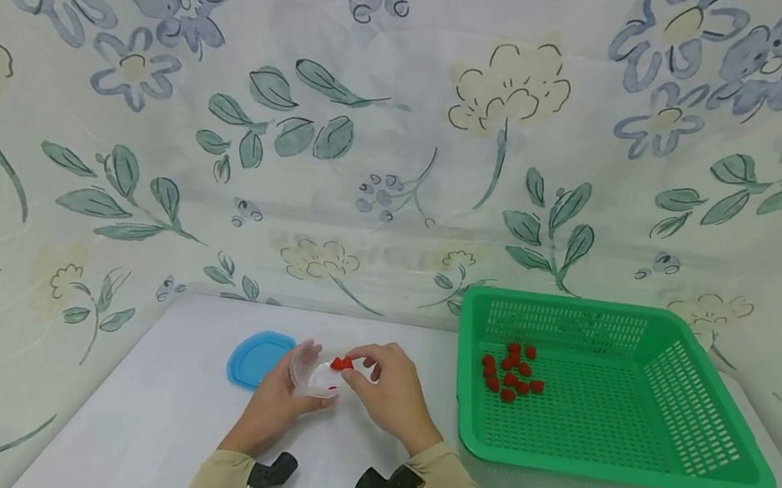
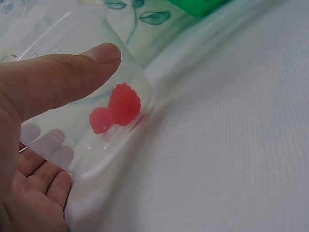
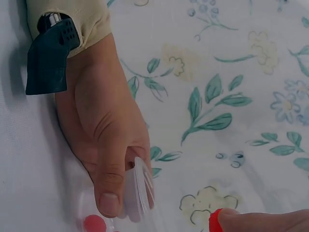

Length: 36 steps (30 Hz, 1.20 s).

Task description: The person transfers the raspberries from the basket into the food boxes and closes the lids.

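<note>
Fingertips of the right hand [image 1: 390, 391] pinch a red berry [image 1: 341, 364] at the mouth of a clear cup [image 1: 312, 374], which the left hand [image 1: 278, 400] grips tilted above the table [image 1: 168, 413]. Steadying the cup and releasing inside the rim looks wise. No writing is legible.
</note>
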{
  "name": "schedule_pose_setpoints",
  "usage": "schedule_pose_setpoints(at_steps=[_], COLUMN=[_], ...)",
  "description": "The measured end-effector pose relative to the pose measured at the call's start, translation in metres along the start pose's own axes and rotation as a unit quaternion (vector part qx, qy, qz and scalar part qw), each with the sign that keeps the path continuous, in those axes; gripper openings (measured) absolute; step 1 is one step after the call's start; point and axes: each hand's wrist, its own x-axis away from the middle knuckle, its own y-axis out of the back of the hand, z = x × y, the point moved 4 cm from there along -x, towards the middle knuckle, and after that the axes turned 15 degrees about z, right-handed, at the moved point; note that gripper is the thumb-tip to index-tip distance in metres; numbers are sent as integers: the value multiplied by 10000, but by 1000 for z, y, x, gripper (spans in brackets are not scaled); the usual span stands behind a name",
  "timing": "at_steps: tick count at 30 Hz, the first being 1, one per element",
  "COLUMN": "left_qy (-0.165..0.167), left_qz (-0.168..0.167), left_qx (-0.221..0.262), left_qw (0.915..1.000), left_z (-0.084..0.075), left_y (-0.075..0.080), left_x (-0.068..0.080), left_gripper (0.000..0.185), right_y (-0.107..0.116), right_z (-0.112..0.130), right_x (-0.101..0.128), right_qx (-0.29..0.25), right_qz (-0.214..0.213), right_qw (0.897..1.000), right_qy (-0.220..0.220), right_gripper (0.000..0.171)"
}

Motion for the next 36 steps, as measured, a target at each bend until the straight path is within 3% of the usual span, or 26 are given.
schedule_pose_setpoints(at_steps=[6,13,36], left_qy=[-109,-109,-122], left_qz=[24,27,80], left_qx=[14,-19,-140], left_qw=[9999,9999,9998], left_z=[0,1,2], left_y=[-1,-3,0], left_x=[-1,-2,-2], left_gripper=[102,101,102], right_y=[-9,-19,-33], right_z=[-3,-7,-16], right_x=[-8,-12,-17], right_qx=[-90,-161,252], right_qz=[-42,-80,-382], right_qw=[9999,9997,9989], right_qy=[80,-140,-48], right_gripper=[16,15,17])
